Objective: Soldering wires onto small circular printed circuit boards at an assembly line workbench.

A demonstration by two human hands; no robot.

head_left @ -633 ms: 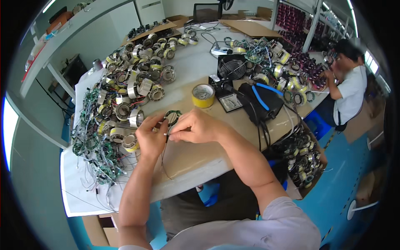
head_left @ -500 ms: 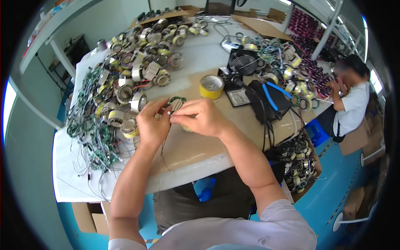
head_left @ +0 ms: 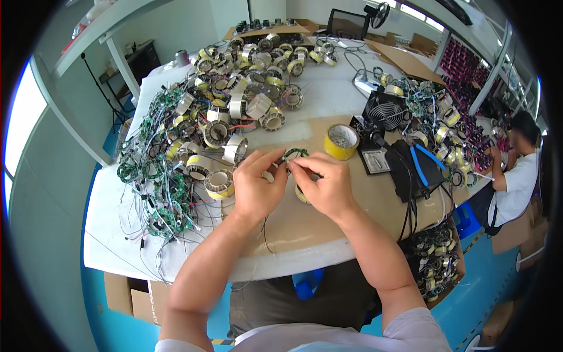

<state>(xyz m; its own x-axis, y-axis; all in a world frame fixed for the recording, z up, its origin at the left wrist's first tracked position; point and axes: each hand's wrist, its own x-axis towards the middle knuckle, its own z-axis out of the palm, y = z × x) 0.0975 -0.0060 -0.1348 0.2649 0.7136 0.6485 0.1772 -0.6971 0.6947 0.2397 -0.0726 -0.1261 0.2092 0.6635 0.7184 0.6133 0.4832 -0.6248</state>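
My left hand (head_left: pixel 261 183) and my right hand (head_left: pixel 326 182) meet over the brown mat at the middle of the table, fingertips almost touching. Just past the fingertips shows a green ring-shaped circuit board (head_left: pixel 297 153), which my left fingers appear to pinch by its edge. My right thumb and forefinger are pressed together beside it; whatever small thing they grip is hidden. Thin dark wires (head_left: pixel 265 234) hang below my left hand. Partly covered by my right hand, a yellow-banded motor coil (head_left: pixel 301 195) rests on the mat. A yellow tape roll (head_left: pixel 341 142) stands beyond my right hand.
Heaped motor coils (head_left: pixel 218 134) and wired green ring boards (head_left: pixel 167 218) cover the left side. At right are a black fan unit (head_left: pixel 387 112), blue-handled pliers (head_left: pixel 423 165) on a black case and more coils. A box of coils (head_left: pixel 437 258) sits below. A person (head_left: pixel 516 176) works far right.
The view has swung, so the table and its contents appear shifted right and lower. Both hands stay pinched together around the ring board; my right hand sits slightly more upright against it.
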